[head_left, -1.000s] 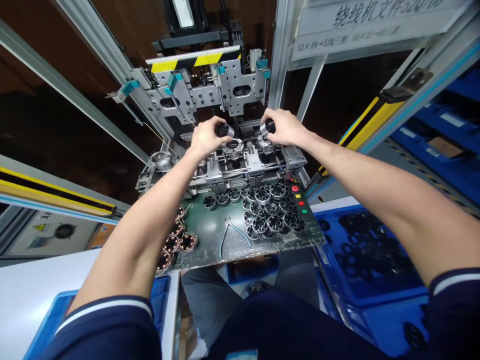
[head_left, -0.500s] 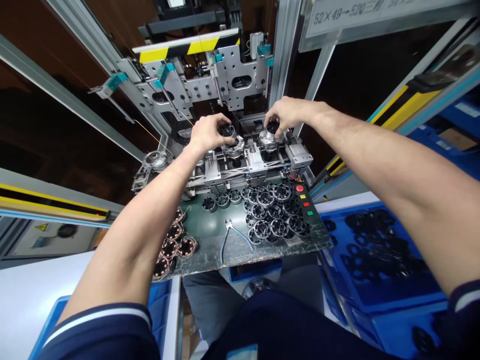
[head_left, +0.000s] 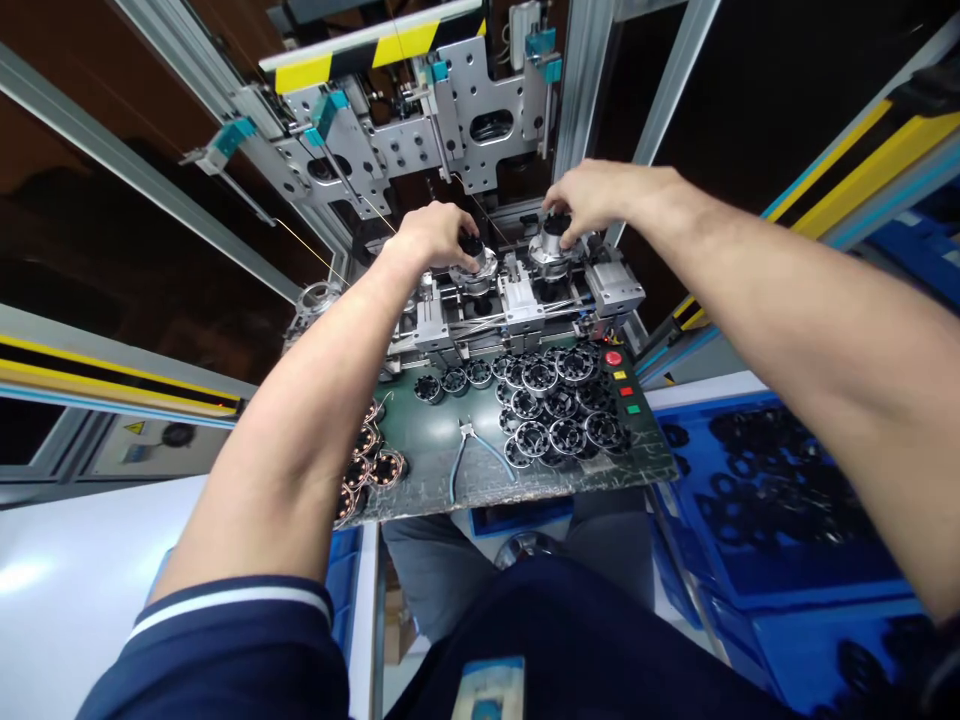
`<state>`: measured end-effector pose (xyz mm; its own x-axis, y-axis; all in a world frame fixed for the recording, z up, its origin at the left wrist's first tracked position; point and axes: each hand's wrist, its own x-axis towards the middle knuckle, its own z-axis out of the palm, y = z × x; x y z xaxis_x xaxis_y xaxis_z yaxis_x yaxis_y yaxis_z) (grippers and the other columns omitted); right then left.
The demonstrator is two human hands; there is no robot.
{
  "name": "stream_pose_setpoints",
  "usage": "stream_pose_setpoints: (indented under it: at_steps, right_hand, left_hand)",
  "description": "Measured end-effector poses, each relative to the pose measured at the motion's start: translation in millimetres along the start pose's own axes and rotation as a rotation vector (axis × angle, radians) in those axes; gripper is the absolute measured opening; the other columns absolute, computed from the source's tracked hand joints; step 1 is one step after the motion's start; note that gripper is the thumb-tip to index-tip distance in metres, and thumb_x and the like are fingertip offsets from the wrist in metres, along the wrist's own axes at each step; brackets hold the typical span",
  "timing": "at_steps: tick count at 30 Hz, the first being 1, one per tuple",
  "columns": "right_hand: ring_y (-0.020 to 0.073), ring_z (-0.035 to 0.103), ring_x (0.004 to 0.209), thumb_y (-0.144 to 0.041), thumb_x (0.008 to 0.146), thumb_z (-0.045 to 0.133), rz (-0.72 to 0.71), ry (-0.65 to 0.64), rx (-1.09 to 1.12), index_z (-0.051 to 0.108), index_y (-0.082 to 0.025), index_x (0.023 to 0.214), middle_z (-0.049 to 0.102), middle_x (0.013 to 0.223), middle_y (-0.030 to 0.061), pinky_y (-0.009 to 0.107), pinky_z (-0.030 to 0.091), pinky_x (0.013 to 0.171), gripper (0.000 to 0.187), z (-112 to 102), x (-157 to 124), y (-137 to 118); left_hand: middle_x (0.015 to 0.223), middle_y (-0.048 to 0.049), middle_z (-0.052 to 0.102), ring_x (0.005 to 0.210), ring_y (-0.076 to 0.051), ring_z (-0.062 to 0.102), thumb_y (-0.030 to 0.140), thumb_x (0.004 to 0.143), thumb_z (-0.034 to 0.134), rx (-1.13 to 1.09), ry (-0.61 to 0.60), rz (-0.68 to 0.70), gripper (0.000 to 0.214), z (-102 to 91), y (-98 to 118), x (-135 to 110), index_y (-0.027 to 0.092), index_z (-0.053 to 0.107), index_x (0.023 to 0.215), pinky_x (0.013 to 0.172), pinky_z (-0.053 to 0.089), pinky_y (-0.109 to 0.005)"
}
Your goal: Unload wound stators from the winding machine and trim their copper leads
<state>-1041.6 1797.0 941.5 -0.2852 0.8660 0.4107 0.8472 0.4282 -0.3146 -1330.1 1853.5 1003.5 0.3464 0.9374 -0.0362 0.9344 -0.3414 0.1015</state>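
Observation:
At the winding machine (head_left: 521,295), my left hand (head_left: 436,236) curls its fingers around a black motor stator (head_left: 471,245). That stator sits at the top of a round metal holder (head_left: 480,275). Farther right, my right hand (head_left: 596,197) has thumb and fingers on a second stator (head_left: 556,224), above its own metal holder (head_left: 553,262). Part of each stator is hidden by the fingers. Thin copper wire (head_left: 304,243) runs from a guide nozzle down to the left end of the machine.
Bare stators (head_left: 540,375) are piled at the right of the green bench (head_left: 427,440), beside coloured buttons (head_left: 613,357). Cutting pliers (head_left: 466,430) lie mid-bench. Copper-wound stators (head_left: 386,467) stand at left. Blue bins (head_left: 795,590) hold black parts at right. A striped guard (head_left: 405,43) hangs overhead.
The left stator, tilted in my hand before, now sits more upright at its holder. My right hand stays at the right stator. The whole view has shifted slightly.

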Motion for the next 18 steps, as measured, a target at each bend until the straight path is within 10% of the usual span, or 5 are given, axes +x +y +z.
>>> stream_pose_setpoints:
  at_steps: [4,9,15,18]
  right_hand:
    - [0.0583,0.036,0.165,-0.004,0.086,0.033,-0.024,-0.065,-0.009,0.050,0.002,0.165,0.028,0.191,0.0133,0.055,0.046,0.130,0.081,13,-7,10]
    - [0.0560,0.013,0.176,-0.039,0.096,0.062,-0.058,-0.284,-0.091,0.007,-0.007,0.185,0.000,0.195,0.0201,0.076,0.021,0.139,0.109,27,-3,33]
    - [0.0574,0.013,0.175,-0.046,0.084,0.083,0.055,-0.470,-0.171,0.013,-0.005,0.185,0.003,0.193,0.0271,0.076,0.019,0.140,0.129,10,0,13]
    - [0.0556,0.027,0.172,-0.043,0.088,0.080,0.005,-0.404,-0.110,0.024,-0.009,0.184,0.025,0.190,0.0256,0.075,0.030,0.138,0.116,-30,-21,-7]
  left_hand:
    - [0.160,-0.0116,0.069,0.152,-0.043,0.062,0.056,0.088,0.094,0.099,-0.075,0.008,0.089,8.8,16,-18,0.025,0.063,0.165,0.129,0.049,-0.061]
    - [0.194,-0.0210,0.015,0.180,-0.038,0.022,0.032,0.102,0.070,0.100,0.018,-0.012,0.105,50.5,43,-57,0.009,0.011,0.186,0.143,0.035,-0.052]
    - [0.193,-0.0236,0.014,0.181,-0.042,0.016,0.026,0.093,0.073,0.052,-0.029,-0.011,0.111,47.6,48,-68,0.006,0.014,0.185,0.144,0.031,-0.057]
    - [0.188,-0.0234,0.033,0.174,-0.040,0.036,0.025,0.100,0.064,-0.017,0.225,0.053,0.090,34.3,60,-103,0.009,0.028,0.181,0.140,0.039,-0.054]
